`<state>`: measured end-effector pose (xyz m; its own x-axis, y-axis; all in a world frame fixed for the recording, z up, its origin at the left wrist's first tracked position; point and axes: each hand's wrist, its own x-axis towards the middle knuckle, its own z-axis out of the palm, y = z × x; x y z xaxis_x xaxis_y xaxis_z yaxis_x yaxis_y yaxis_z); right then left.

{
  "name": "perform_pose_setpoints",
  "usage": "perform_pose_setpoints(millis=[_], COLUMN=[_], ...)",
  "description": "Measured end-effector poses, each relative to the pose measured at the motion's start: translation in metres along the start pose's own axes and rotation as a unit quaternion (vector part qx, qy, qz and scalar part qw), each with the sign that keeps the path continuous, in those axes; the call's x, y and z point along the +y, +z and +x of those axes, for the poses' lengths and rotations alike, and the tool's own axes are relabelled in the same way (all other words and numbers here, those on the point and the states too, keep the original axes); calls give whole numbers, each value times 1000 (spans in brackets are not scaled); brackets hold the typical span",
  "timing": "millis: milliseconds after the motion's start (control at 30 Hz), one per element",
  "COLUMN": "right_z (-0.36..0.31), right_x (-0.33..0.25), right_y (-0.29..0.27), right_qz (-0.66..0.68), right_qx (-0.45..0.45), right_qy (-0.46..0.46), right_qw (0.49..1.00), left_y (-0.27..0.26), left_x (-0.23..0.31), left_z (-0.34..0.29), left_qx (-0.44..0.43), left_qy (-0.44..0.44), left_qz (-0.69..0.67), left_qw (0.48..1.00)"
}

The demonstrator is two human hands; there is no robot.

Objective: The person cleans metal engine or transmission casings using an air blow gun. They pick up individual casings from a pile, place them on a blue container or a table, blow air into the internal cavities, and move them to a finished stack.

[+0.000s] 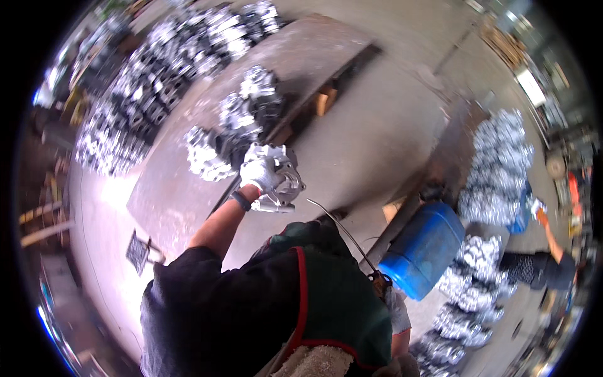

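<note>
The person's left hand [262, 174], in a pale knit glove, grasps a silvery metal casting [290, 181], a lumpy, hollowed shape with knobby bosses and holes; it is in front of the body, by the edge of the counter [308, 44]. The right hand [397, 311], in a greyer glove and partly hidden by the dark green, red-edged apron [342, 301], is closed around the handle of a tool with a thin, bent metal wand [352, 240]. On the counter's flat, scuffed, brownish top, more castings [251, 107] sit in a shiny cluster. To the right rests a rounded, smooth blue plastic drum [422, 251], near rows of ridged, glinting metal parts [496, 169].
</note>
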<state>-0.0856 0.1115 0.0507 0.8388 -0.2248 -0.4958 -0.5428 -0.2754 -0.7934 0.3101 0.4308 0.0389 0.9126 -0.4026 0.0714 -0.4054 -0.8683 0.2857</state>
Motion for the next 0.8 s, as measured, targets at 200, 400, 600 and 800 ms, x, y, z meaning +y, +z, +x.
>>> perform_pose_setpoints(millis=[200, 400, 600, 800], right_z=[65, 129, 221, 272], right_x=[-40, -147, -151, -210], right_y=[11, 26, 91, 162], right_qz=[160, 346, 307, 347], right_qx=[-58, -10, 63, 160], right_qy=[100, 173, 185, 277], right_qw=[980, 922, 931, 881], left_y=[-53, -102, -125, -96], left_x=[-90, -155, -292, -400], left_z=[-48, -13, 108, 225], left_qx=[47, 281, 305, 238], left_qy=[-268, -316, -339, -373], left_qz=[-73, -398, -359, -242], left_qw=[959, 814, 815, 864])
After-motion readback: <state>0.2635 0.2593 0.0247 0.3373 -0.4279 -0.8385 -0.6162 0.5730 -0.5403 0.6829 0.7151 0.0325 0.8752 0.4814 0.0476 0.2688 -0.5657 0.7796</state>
